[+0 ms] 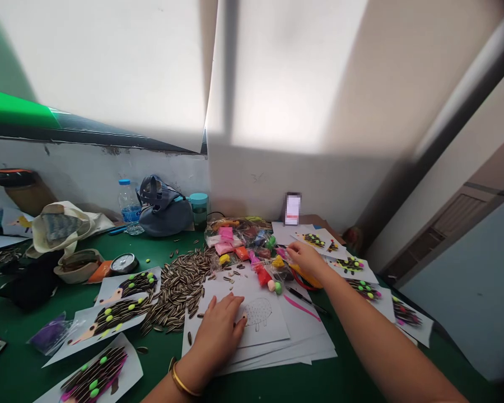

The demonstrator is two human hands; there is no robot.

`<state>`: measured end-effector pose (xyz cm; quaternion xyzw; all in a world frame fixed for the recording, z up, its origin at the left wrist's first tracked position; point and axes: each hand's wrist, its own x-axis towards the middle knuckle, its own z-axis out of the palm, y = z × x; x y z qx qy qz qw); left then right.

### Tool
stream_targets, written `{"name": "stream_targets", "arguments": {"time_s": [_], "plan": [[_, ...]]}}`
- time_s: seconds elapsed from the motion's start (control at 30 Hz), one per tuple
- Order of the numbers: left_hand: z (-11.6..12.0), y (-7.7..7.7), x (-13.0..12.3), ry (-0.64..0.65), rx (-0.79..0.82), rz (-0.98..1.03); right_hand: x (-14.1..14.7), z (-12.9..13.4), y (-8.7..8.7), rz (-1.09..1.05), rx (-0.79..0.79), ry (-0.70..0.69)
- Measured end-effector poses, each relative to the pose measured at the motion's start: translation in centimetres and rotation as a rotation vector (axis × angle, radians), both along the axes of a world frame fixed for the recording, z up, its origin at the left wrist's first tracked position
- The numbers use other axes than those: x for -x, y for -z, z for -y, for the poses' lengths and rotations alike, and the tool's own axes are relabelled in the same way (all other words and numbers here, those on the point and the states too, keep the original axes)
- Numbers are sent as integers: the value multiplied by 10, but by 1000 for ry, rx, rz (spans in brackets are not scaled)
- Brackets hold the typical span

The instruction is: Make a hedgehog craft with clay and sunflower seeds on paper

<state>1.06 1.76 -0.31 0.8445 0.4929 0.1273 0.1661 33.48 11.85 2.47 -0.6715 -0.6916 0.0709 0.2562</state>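
Note:
My left hand (220, 327) lies with its fingers apart on a white sheet (273, 334) that bears a pencil drawing of a round dotted animal (257, 312). My right hand (304, 258) reaches to the bags of coloured clay (262, 273) behind the sheet; its fingertips are pressed together at a pink piece (282, 252), and whether they grip it is hard to make out. A black pen (304, 299) and a pink strip (301, 307) lie right of the drawing. Sunflower seeds (182, 285) are heaped to the left of the paper.
Finished seed hedgehog pictures lie at the left (120, 316) and right (363, 288). A lit phone (293, 209) leans against the wall. Behind the seeds stand a water bottle (129, 207), a blue bag (163, 210) and a teal-lidded jar (199, 210). A round tin (124, 263) sits at the left.

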Motion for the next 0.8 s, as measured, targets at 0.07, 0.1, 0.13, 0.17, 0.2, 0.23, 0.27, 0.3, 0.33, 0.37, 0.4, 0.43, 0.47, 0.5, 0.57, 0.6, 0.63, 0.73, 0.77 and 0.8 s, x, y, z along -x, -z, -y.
{"name": "stream_targets", "arguments": {"time_s": [0.07,0.1,0.13,0.17,0.2,0.23,0.27,0.3,0.33,0.37,0.4,0.43,0.47,0.5,0.57,0.6,0.63,0.73,0.77,0.8], "plan": [[0,0,0,-5,1,2,7,-4,-2,40,27,-18],[0,0,-1,-8,2,2,10,-8,-4,61,33,-22],[0,0,-1,-10,4,1,13,-11,-7,82,36,-21],[0,0,-1,-10,6,-1,17,-16,-10,103,38,-18],[0,0,-2,-11,7,-3,22,-21,-13,124,39,-15],[0,0,-2,-11,9,-4,28,-26,-17,145,41,-14],[0,0,-2,-10,8,-2,35,-32,-20,167,44,-15],[0,0,-2,-10,6,3,43,-38,-23,188,46,-21],[0,0,-1,-11,2,9,51,-44,-25,210,48,-26],[0,-1,-1,-10,0,15,59,-50,-27,234,53,-35],[0,-1,-1,-10,-2,20,67,-56,-29,258,60,-43],[0,-1,-1,-10,-3,24,74,-61,-30,283,70,-46],[0,-1,0,-12,-3,26,81,-66,-31,308,84,-51],[0,-2,0,-14,-3,28,86,-71,-31,332,101,-57],[1,-2,0,-20,-4,31,93,-78,-31,379,137,-66],[1,-2,0,-22,-3,31,95,-80,-32,400,152,-70],[1,-2,0,-23,-4,30,96,-82,-32,418,164,-76],[1,-2,0,-15,-13,35,97,-84,-34,459,182,-104],[1,-2,-1,-12,-20,40,97,-84,-36,468,184,-119],[1,-1,-1,-9,-27,46,97,-84,-37,476,184,-133]]}}
